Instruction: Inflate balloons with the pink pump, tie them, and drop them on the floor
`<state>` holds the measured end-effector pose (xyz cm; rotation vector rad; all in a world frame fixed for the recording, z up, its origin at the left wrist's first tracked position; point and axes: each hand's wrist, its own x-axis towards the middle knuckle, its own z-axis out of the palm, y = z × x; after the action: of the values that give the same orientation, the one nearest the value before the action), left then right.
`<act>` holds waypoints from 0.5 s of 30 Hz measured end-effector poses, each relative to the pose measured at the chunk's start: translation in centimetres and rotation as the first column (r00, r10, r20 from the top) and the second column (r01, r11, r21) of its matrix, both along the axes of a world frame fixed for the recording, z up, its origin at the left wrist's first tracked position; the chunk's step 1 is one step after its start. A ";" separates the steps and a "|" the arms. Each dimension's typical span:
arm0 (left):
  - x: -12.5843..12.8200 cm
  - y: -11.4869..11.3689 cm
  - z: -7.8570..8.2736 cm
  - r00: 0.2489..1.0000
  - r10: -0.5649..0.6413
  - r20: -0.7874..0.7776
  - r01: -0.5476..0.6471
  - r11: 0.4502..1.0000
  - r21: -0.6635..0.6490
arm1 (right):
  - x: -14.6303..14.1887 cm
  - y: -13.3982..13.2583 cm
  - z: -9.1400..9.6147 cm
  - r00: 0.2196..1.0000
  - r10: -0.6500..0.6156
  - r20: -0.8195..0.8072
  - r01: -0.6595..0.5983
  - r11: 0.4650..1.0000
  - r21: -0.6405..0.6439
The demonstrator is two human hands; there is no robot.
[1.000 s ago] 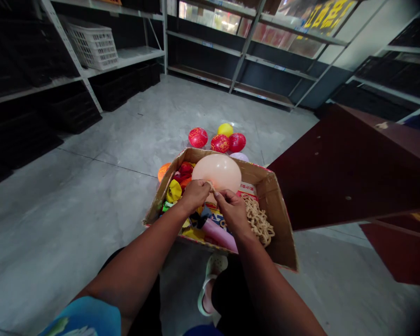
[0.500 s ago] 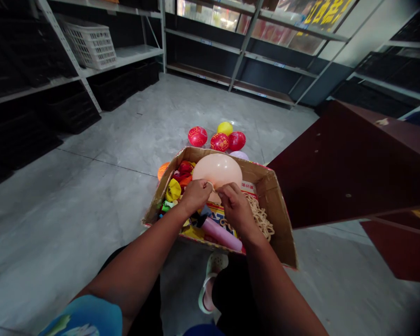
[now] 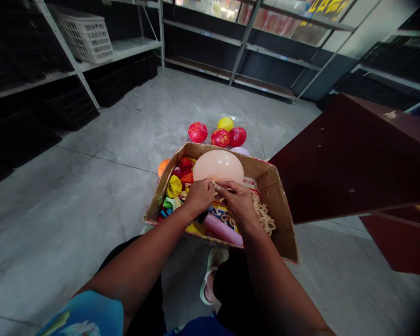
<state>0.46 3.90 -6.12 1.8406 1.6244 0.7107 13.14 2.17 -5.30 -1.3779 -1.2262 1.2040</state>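
Note:
A pale peach, inflated balloon [image 3: 219, 165] rests over the far side of an open cardboard box [image 3: 278, 205]. At its near end, my left hand [image 3: 200, 195] is closed in a pinch on the balloon's neck. My right hand [image 3: 238, 199] meets it there, thumb and fingers pinched together at the same neck. The fingertips hide the neck itself. Below my hands in the box lies a pink-purple tube [image 3: 224, 229], perhaps a balloon pump. Uninflated coloured balloons [image 3: 175, 186] fill the left side, and a heap of beige, string-like pieces [image 3: 262, 214] lies at the right.
Beyond the box, inflated red balloons [image 3: 198, 132] and a yellow balloon [image 3: 226, 123] lie on the grey floor. A dark red board structure [image 3: 336, 163] stands close on the right. Metal shelves [image 3: 245, 46] line the back; a white basket [image 3: 87, 37] sits on the left rack.
My right hand has turned, with its fingers now stretched more toward the left hand at the balloon's neck. Both hands remain together there. The view has shifted slightly.

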 end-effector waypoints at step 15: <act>0.8 -0.5 0.5 0.996 -0.048 -0.082 0.049 0.999 0.010 | 0.1 0.1 -0.8 0.741 -0.162 0.651 -0.093 0.936 0.340</act>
<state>1.25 3.42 -5.61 1.9336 1.6236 0.6333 13.29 2.24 -6.13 -1.5970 -1.8009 0.3878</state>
